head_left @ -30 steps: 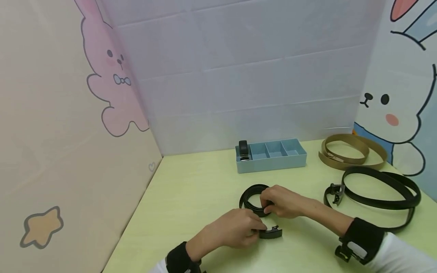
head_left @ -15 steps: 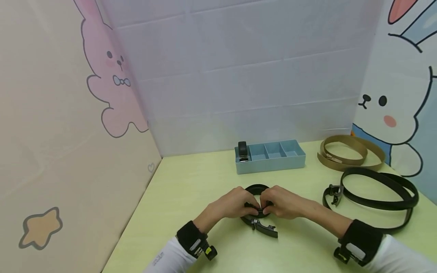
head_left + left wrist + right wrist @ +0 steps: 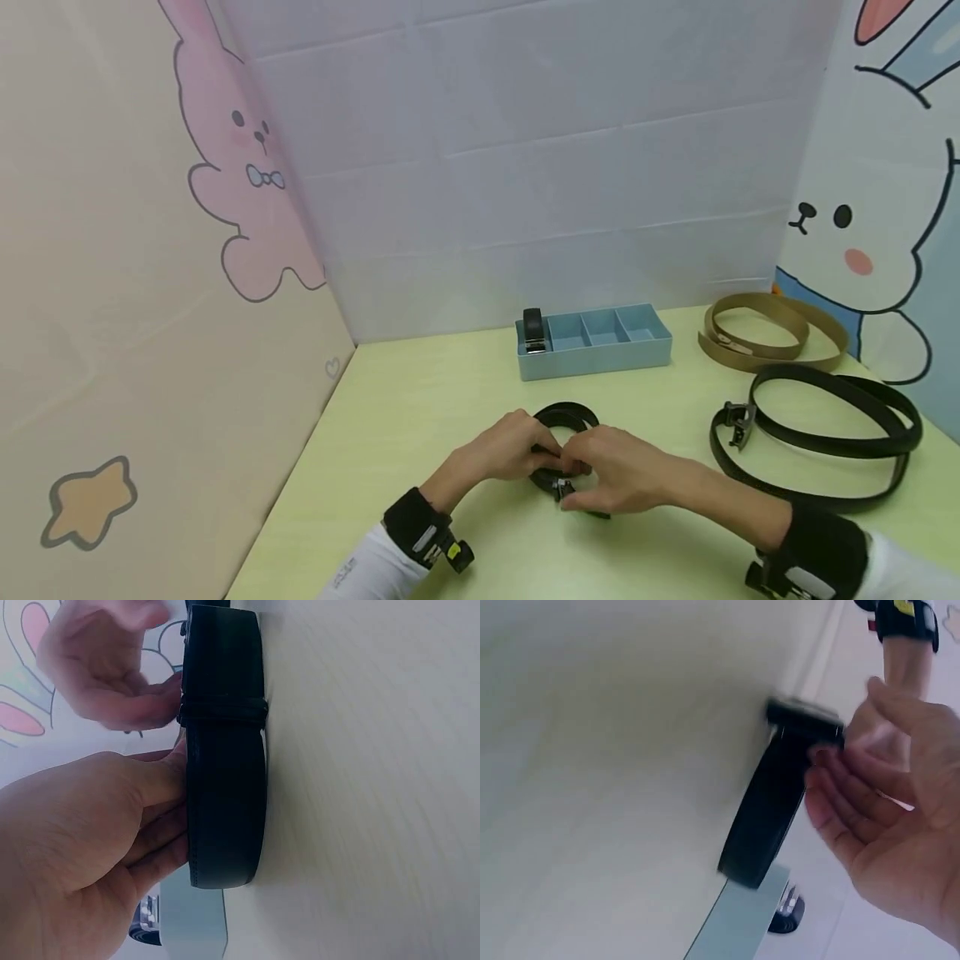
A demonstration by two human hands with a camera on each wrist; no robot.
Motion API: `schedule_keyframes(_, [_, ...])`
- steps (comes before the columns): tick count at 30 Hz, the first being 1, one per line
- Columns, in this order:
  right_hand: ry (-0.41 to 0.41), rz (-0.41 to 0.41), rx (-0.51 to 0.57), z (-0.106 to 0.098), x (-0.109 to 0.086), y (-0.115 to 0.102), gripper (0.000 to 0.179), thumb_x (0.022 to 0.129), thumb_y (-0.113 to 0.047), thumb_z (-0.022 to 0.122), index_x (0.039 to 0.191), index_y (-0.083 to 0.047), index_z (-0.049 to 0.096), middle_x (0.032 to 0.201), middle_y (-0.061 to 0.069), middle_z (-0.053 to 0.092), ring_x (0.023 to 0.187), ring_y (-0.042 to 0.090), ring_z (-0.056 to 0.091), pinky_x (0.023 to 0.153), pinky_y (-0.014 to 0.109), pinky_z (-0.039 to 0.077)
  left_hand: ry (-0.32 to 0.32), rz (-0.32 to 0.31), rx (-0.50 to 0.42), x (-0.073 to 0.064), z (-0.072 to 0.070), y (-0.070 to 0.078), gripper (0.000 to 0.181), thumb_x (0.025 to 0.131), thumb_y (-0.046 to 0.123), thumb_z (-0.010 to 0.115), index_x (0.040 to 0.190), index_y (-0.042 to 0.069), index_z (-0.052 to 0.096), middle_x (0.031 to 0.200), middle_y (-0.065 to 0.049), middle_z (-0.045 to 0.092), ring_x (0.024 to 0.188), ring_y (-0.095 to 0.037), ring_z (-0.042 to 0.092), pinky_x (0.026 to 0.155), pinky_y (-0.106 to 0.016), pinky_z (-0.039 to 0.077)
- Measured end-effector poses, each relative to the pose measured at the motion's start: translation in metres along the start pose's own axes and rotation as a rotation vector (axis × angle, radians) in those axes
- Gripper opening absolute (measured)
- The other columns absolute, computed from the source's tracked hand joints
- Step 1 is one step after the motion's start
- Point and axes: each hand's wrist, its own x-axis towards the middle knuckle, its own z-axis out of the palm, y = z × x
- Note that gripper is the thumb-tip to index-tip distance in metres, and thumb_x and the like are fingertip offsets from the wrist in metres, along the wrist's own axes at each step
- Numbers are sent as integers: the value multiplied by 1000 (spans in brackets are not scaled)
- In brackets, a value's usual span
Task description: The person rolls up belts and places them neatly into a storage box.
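The loosened right hand (image 3: 622,471) has shifted toward the near-side buckle (image 3: 562,490) while the left hand (image 3: 512,446) pinches the coiled black belt (image 3: 226,806), likely keeping it wound.

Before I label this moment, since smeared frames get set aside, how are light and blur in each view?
Head view: even light, a faint shadow on the pale yellow-green tabletop; left wrist view: the coiled, smooth black belt dark, the bare right hand softer than the bare left hand; right wrist view: belt edges smeared, whether by motion or focus unclear.
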Motion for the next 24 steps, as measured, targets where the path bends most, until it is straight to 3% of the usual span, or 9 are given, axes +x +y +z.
schedule_keyframes(3, [-22, 38, -3, 9, 2, -10, 25, 100, -38, 89, 107, -17, 78, 98, -8, 74, 81, -4, 58, 72, 19, 51, 19, 5, -10, -2, 0, -1, 12, 106, 16, 82, 112, 20, 92, 104, 8, 89, 89, 3, 78, 80, -4, 51])
schedule_keyframes(10, [26, 46, 12, 20, 4, -16, 9, 102, -15, 85, 99, -16, 77, 90, -11, 69, 75, -4, 55, 70, 17, 47, 33, -9, -40, -7, 3, -4, 13, 105, 14, 82, 111, 19, 93, 103, 8, 89, 89, 6, 77, 82, -4, 51])
schedule_keyframes(16, [2, 83, -23, 16, -4, -15, 10, 103, -9, 83, 100, -17, 78, 95, -7, 75, 82, -1, 63, 72, 23, 52, 35, -32, -49, -11, 5, -5, 13, 104, 17, 84, 113, 19, 92, 106, 8, 89, 98, 0, 81, 85, -5, 54])
schedule_keyframes(24, [-8, 103, -168, 4, -27, -8, 17, 96, -3, 87, 102, -17, 79, 96, -5, 75, 82, 2, 65, 69, 25, 55, 43, -89, -97, -16, 5, -3, 11, 104, 18, 84, 110, 18, 93, 106, 6, 89, 99, -1, 81, 85, -7, 54])
